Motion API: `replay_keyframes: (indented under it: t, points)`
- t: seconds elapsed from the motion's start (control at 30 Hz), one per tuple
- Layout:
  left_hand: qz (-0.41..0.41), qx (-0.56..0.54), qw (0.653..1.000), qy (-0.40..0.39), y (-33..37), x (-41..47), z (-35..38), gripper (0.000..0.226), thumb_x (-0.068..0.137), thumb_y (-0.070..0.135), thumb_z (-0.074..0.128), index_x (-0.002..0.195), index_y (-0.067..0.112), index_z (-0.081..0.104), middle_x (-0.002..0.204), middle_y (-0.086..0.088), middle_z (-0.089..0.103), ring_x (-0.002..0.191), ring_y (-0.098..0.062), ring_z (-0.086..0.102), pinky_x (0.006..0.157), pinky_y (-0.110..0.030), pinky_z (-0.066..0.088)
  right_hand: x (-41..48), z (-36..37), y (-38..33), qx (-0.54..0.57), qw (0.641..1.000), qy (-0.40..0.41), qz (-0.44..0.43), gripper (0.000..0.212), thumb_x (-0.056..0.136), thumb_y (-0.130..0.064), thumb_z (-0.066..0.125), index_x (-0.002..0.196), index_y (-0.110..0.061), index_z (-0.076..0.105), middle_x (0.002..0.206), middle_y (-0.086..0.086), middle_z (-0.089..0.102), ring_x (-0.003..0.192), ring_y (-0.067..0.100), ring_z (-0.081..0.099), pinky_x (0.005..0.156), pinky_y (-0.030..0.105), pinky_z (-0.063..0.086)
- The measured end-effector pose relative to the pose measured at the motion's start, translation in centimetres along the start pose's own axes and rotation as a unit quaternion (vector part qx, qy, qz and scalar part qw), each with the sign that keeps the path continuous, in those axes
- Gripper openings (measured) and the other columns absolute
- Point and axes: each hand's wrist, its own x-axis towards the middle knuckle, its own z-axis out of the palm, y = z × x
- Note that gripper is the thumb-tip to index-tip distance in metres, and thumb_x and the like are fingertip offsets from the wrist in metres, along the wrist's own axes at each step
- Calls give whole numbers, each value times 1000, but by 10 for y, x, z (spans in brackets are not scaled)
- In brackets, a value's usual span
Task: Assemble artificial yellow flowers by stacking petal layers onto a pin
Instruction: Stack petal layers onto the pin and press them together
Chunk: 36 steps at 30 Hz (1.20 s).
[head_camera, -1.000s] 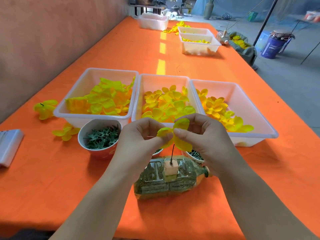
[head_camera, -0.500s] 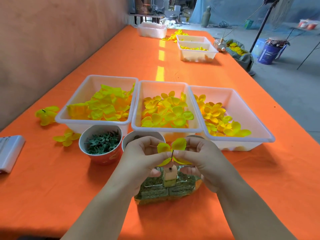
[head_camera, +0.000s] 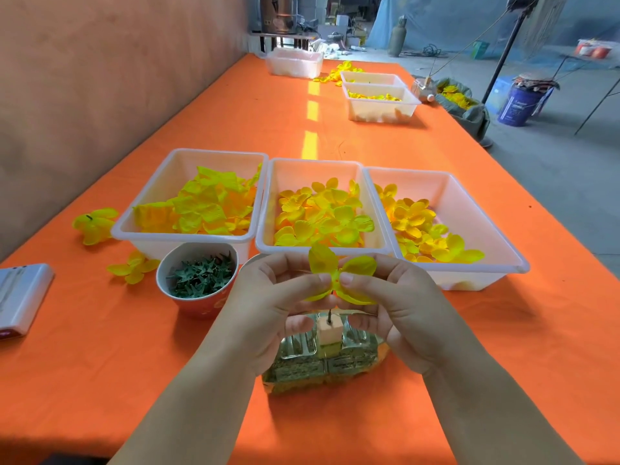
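The left tub [head_camera: 151, 244], middle tub [head_camera: 317, 161] and right tub [head_camera: 476, 280] stand rim to rim across the middle of the frame, blocking the way forward. Behind them the table [head_camera: 268, 129] lies bare up to the far tubs [head_camera: 379, 110] at upper centre. A bowl [head_camera: 201, 307] stands just before the left tub. At lower centre the left hand [head_camera: 268, 307] and right hand [head_camera: 396, 310] pinch a petal layer [head_camera: 359, 267] over a bottle [head_camera: 322, 369], filling the room above it. The table is also bare at lower left and lower right. A white box [head_camera: 20, 297] and loose flowers [head_camera: 95, 224] lie at the left edge.

We've got both forearms reaching forward, left hand [head_camera: 268, 297] and right hand [head_camera: 389, 303] thumb-to-thumb, fingers curled in a pinch.
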Motion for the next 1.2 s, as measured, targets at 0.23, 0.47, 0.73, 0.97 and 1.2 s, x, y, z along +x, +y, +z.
replay_keyframes:
  t: [0.23,0.47,0.73,0.97,1.2]
  points:
    - [-57,-35,998,1,-6,2,2,15,77,12,73,92,12,74,85,-9,73,69,-19,73,39,-19,48,4,0,5,-7,999,4,41,4,85,-13,72,87,-16,71,79,6,73,74,20,73,51,23,48]
    - [-75,-65,995,1,-7,4,6,14,91,-2,59,103,2,67,76,-7,72,60,-16,70,44,-23,53,8,2,2,-6,999,0,46,14,85,-12,72,74,-21,75,75,4,72,64,17,70,51,24,48]
    - [-54,10,998,11,-11,2,6,17,94,-7,55,106,2,63,63,3,70,54,-8,68,43,-18,49,11,-1,13,-53,996,6,68,15,86,-14,71,75,-24,74,73,1,72,67,16,70,54,24,49]
    - [42,229,969,84,-27,4,3,18,86,1,69,98,15,66,74,-14,66,60,-18,58,47,-27,42,11,-9,28,-202,978,53,-8,12,83,-9,77,85,-15,67,60,-1,68,48,6,62,43,14,40]
    - [65,290,952,73,-33,8,-6,24,82,9,74,96,28,67,59,12,59,46,-1,47,44,-18,37,13,-12,29,-338,936,64,-78,14,77,-13,79,78,-24,69,58,-6,59,54,10,60,48,30,47]
